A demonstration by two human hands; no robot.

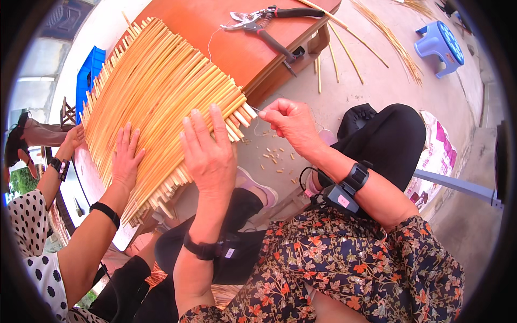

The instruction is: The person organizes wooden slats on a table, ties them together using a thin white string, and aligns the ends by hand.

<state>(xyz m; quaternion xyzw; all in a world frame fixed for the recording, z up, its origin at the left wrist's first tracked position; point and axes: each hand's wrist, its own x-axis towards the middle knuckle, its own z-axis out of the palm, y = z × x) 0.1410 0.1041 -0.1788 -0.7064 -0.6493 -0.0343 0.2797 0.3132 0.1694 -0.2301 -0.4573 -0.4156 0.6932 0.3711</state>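
Note:
A fan-shaped mat of straw-coloured reed stalks point(167, 91) spreads across the left, its cut ends showing along the edges. My left hand point(209, 153) lies on its near right part, fingers stretched out and pressing down. Just beyond the mat's right corner, my right hand point(291, 125) is closed in a pinch on a thin pale thread point(257, 111), which runs to the stalk ends. Another person's hands rest on the mat too: one hand point(126, 160) flat near its middle, the other hand point(77, 135) at its left edge.
Black-handled pruning shears point(269, 27) lie on a reddish-brown table point(199, 21). A blue crate point(89, 75) stands behind the mat. Loose stalks point(388, 37) and cut bits point(273, 156) litter the floor. A blue stool point(439, 46) stands far right, above a printed sack point(435, 151).

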